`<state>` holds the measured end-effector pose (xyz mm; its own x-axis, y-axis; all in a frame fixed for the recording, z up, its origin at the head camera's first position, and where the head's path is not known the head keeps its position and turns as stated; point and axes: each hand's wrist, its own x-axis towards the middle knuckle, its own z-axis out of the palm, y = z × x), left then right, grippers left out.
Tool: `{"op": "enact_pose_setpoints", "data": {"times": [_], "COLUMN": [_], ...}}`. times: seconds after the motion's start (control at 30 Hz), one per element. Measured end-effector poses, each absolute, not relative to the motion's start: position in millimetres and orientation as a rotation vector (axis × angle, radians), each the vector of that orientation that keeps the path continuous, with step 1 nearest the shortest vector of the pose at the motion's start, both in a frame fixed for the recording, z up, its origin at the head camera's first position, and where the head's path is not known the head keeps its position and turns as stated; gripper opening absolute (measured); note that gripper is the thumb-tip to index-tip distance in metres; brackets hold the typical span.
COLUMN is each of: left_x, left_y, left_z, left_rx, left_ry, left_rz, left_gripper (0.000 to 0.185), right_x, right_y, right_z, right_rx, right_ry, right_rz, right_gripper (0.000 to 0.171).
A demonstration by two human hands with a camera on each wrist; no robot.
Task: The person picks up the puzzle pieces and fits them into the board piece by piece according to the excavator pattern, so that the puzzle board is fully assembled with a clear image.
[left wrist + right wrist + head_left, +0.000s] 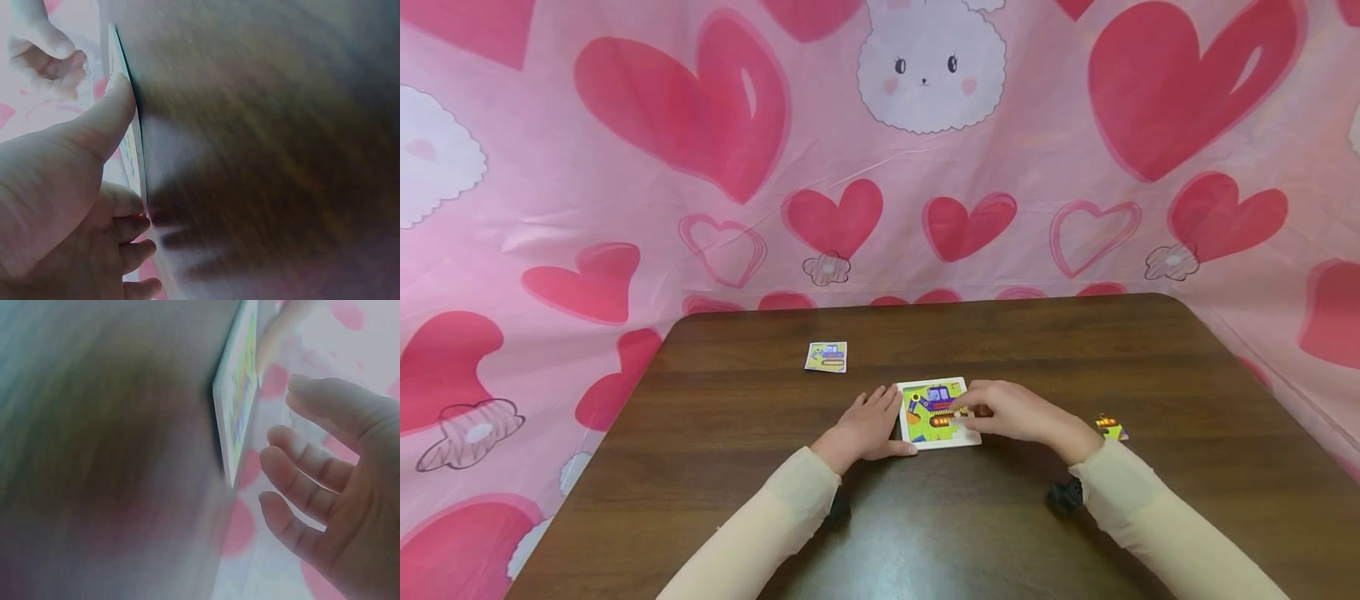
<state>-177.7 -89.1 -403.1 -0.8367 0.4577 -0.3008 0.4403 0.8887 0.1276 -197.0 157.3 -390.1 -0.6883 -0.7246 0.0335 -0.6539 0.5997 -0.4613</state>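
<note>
A square jigsaw puzzle (931, 427) with a white frame and an excavator picture lies on the table. My left hand (871, 423) rests at its left side with fingers spread. In the left wrist view, the left thumb (119, 106) touches the edge of the puzzle. Over the puzzle's right part, my right hand (1011, 410) pinches a small pale puzzle piece (960, 415) between thumb and fingertips; the piece is mostly hidden. The right wrist view has the right hand (331, 469) raised above the puzzle board (240, 400), its other fingers loosely bent.
Loose puzzle pieces (1111, 427) lie on the table beyond the right wrist. A small picture card (827, 357) of the same excavator lies farther back on the left. A pink heart-patterned cloth (880, 167) hangs behind the dark wooden table (737, 400).
</note>
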Motion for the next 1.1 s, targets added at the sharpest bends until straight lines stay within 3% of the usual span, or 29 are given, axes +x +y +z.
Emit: {"op": "enact_pose_setpoints", "data": {"times": [0.9, 1.1], "left_x": [-178, -178], "left_y": [-89, -89], "left_z": [-404, -403], "left_rx": [0.659, 0.659], "left_ry": [2.736, 2.733], "left_rz": [0.07, 0.077], "left_gripper": [0.091, 0.091], "right_x": [-181, -177], "right_y": [300, 321], "right_z": [-388, -396], "right_rx": [-0.685, -0.722], "right_ry": [2.9, 2.943], "right_rz": [-0.76, -0.718], "right_gripper": [0.043, 0.042]}}
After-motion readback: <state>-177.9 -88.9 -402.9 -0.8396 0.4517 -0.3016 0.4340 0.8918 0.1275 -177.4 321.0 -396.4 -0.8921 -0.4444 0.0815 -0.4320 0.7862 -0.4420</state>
